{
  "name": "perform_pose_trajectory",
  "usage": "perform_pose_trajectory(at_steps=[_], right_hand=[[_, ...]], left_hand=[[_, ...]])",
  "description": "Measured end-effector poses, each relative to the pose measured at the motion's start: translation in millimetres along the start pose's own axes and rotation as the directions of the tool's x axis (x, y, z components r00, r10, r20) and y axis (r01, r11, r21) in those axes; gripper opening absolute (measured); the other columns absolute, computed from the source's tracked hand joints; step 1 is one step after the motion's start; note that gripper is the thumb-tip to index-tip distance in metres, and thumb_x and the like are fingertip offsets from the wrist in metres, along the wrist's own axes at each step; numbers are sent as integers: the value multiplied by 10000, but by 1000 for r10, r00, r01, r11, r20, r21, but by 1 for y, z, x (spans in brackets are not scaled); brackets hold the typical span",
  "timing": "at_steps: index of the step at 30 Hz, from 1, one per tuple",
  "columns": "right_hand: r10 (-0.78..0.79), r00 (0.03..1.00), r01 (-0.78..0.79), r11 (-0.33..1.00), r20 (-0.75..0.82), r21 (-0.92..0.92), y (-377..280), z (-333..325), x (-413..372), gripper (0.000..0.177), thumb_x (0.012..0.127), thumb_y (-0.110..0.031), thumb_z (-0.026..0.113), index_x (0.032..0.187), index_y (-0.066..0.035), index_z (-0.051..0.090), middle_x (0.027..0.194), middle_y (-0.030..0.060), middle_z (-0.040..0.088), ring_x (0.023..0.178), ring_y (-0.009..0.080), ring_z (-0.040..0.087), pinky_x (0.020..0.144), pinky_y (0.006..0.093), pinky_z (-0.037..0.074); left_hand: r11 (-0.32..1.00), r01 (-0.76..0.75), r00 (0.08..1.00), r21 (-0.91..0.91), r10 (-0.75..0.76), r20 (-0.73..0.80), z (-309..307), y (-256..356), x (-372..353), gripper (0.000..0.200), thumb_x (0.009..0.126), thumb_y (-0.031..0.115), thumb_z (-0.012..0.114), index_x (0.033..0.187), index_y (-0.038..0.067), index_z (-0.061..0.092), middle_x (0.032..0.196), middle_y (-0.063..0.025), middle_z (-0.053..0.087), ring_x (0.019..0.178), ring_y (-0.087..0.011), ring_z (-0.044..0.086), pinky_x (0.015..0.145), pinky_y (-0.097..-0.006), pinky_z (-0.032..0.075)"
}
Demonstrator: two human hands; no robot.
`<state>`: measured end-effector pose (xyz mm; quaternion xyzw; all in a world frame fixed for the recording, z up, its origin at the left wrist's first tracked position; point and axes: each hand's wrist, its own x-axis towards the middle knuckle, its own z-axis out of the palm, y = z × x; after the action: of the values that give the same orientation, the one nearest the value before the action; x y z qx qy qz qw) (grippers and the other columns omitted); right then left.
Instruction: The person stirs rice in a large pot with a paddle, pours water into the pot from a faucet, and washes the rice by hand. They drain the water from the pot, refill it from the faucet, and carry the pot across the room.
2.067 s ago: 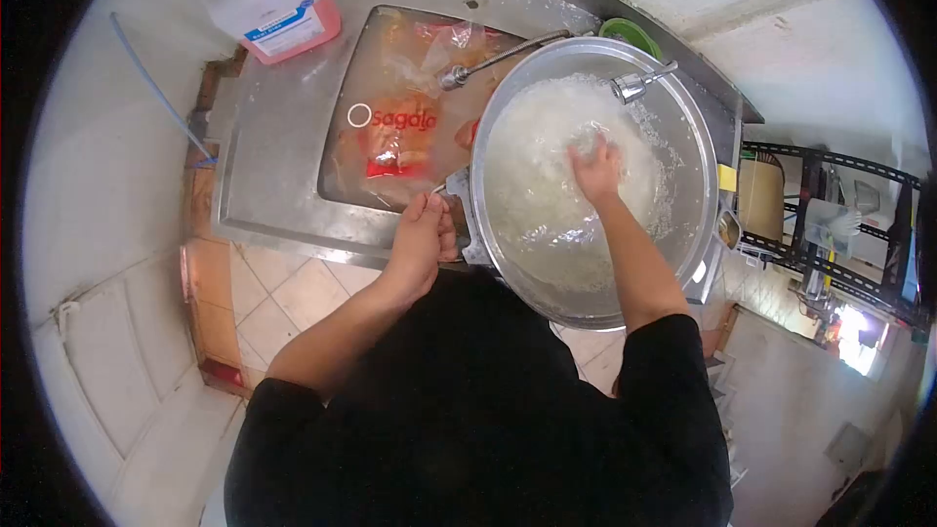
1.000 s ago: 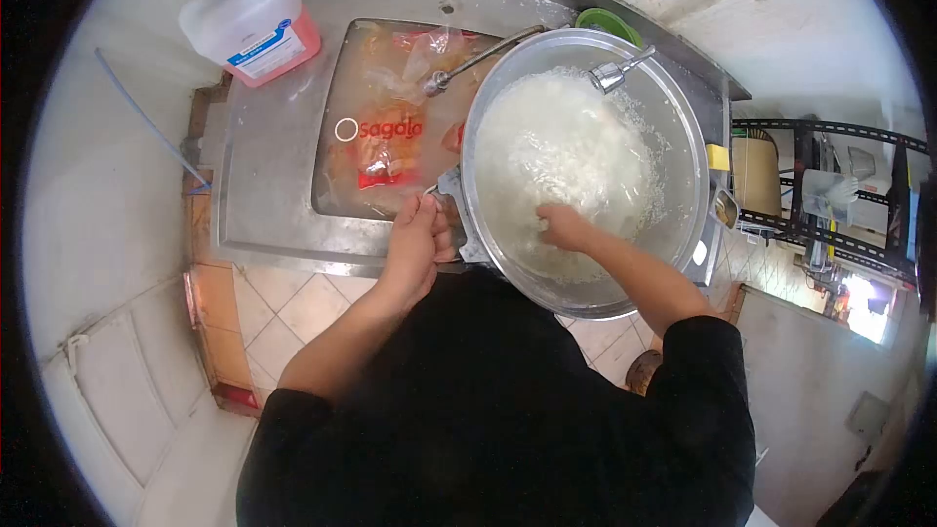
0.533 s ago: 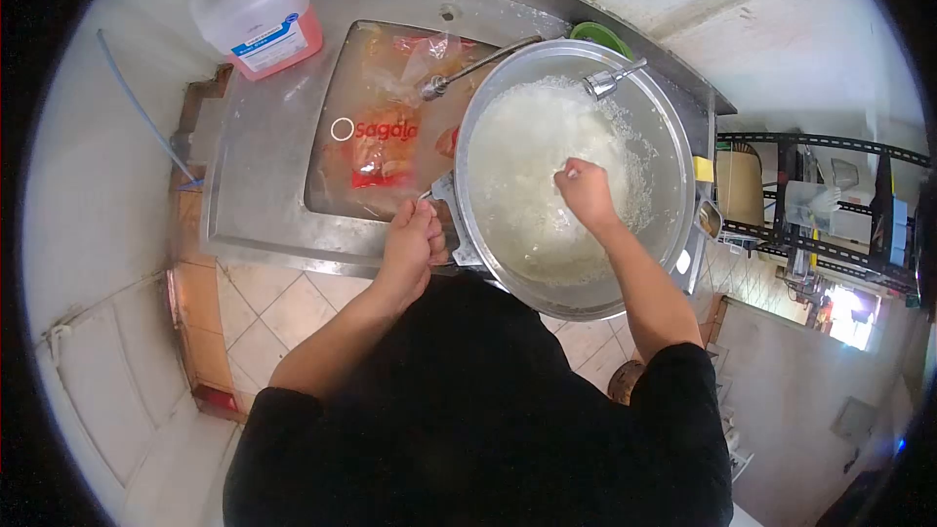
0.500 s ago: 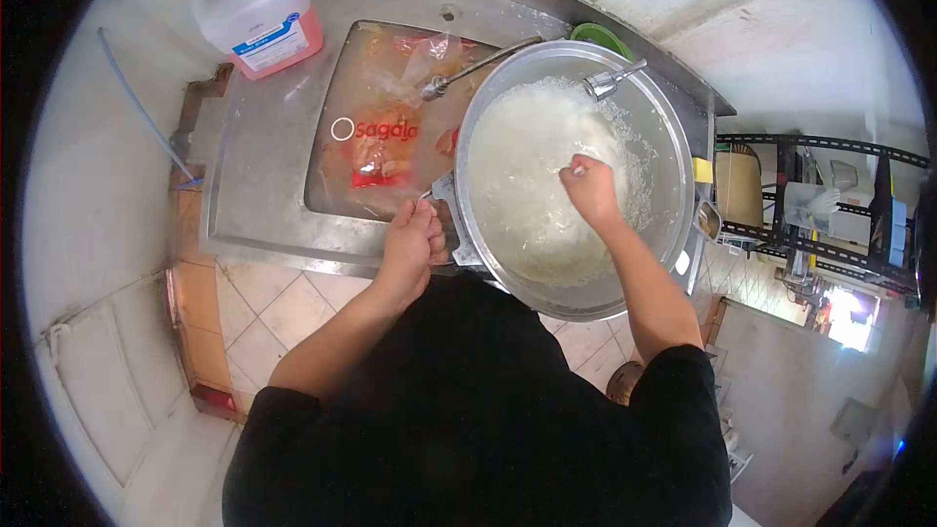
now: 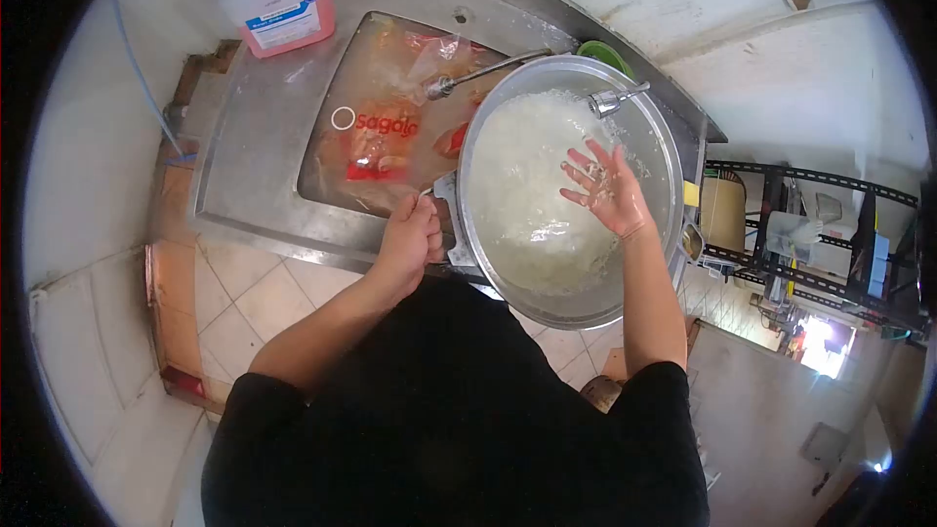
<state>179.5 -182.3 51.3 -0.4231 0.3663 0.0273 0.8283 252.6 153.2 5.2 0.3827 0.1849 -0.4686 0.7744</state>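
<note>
A large metal pot (image 5: 656, 171) sits at the right end of the sink counter, holding cloudy white water (image 5: 527, 161) with what look like rice grains in it. My right hand (image 5: 610, 185) is over the water, palm turned up and fingers spread, wet, with a few pale grains stuck to it. At the pot's left side, my left hand (image 5: 414, 234) is closed in a fist around its handle (image 5: 444, 220); part of the handle is hidden by my fingers. A chrome faucet (image 5: 610, 101) points into the pot from the back.
The sink basin left of the pot holds water and plastic bags of reddish food (image 5: 381, 141). A second faucet (image 5: 444, 88) reaches over it. A jug of pink liquid (image 5: 283, 15) stands back left. Behind the pot is a green bowl (image 5: 607, 54); at right, a black shelf rack (image 5: 820, 220).
My right hand was a fist in the water; now it is lifted, turned palm up and opened. My left hand stays at the handle. The view has shifted slightly.
</note>
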Motion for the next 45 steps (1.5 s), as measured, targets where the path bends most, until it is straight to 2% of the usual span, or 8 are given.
perform_pose_trajectory(at_steps=[3, 5, 8, 11, 22, 30, 36, 45], right_hand=[[97, 995, -71, 883, 31, -464, 10, -40, 33, 634, 982, -514, 427, 1472, -122, 335, 1473, 177, 373, 1320, 360, 402, 1046, 539, 374], [-55, 996, -53, 311, -74, -949, 18, -51, 49, 677, 968, -535, 424, 1483, -109, 319, 1498, 216, 317, 1350, 406, 348, 1073, 505, 348], [-420, 901, -253, -297, -112, -921, 98, -108, 111, 700, 963, -566, 384, 1489, -111, 305, 1521, 214, 288, 1384, 418, 293, 1119, 550, 251], [-284, 959, -144, -514, 9, -846, 164, -112, 133, 678, 942, -556, 391, 1475, -141, 344, 1571, 201, 178, 1437, 436, 136, 1151, 584, 122], [181, 905, 410, -613, 385, -675, 147, -34, 66, 724, 819, -473, 596, 1453, -179, 405, 1569, 217, 168, 1463, 406, 83, 1144, 613, 113], [-355, 932, -182, -618, 65, -764, 86, -62, 43, 926, 793, -453, 683, 1538, -239, 176, 1612, 136, -21, 1470, 338, 108, 1129, 615, 170], [-706, 677, 4, 286, -208, -958, 107, -77, 112, 832, 829, -371, 683, 1500, -100, 272, 1521, 236, 254, 1412, 436, 201, 1156, 520, 181], [-473, 805, 331, -143, 358, -933, 141, -17, 128, 781, 782, -384, 718, 1389, -11, 398, 1485, 268, 292, 1370, 458, 262, 1146, 490, 247]], left_hand=[[1000, -2, 1000, 3, 2, -13, 0, -1, 1, 207, 1041, 298, 419, 905, 146, 453, 617, 59, 296, 481, -66, 247, 435, -240, 237], [1000, 0, 1000, 6, 0, -20, 1, -1, 1, 206, 1040, 297, 421, 905, 146, 454, 620, 60, 298, 482, -65, 247, 436, -238, 238], [1000, -6, 1000, 10, 6, -17, 3, 1, -1, 204, 1039, 299, 426, 906, 147, 455, 627, 61, 305, 484, -61, 245, 438, -234, 241], [1000, 11, 999, 24, -10, -41, 5, 4, -1, 199, 1039, 300, 427, 909, 152, 456, 632, 62, 307, 484, -59, 242, 438, -231, 239], [1000, 20, 1000, 14, -20, 10, -2, 4, 3, 195, 1037, 313, 428, 912, 165, 445, 633, 60, 303, 480, -66, 240, 430, -236, 224], [1000, 13, 1000, -7, -13, -10, 2, 4, 1, 182, 1036, 280, 430, 902, 155, 434, 634, 60, 313, 470, -55, 247, 418, -225, 221], [999, 34, 999, -8, -34, -38, 2, 2, 3, 195, 1040, 310, 419, 918, 158, 439, 645, 52, 292, 494, -67, 234, 440, -233, 218], [1000, 14, 998, 1, -14, -64, 5, 5, 3, 206, 1045, 308, 396, 907, 159, 428, 642, 51, 285, 491, -70, 221, 430, -234, 199]])
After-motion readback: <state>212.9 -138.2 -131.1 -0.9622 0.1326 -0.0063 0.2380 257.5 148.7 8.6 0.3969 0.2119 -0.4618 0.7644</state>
